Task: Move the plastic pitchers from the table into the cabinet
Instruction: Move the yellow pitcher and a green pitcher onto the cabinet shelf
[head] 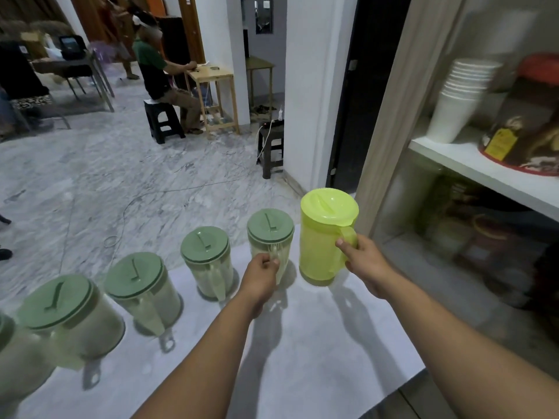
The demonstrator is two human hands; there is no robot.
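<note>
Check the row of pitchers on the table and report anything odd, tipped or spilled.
Nothing is tipped or spilled. The only odd one out is the yellow-green pitcher at the right end, held by the right hand: brighter and taller than the sage-lidded pitchers. The left hand holds the nearest sage-lidded pitcher.

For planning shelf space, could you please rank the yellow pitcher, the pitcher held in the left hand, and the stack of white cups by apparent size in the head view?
1. yellow pitcher
2. stack of white cups, unsure, farther away
3. left-hand pitcher

leftmost pitcher (12,355): cut by frame edge | lower cabinet shelf (453,237): blurred
</note>
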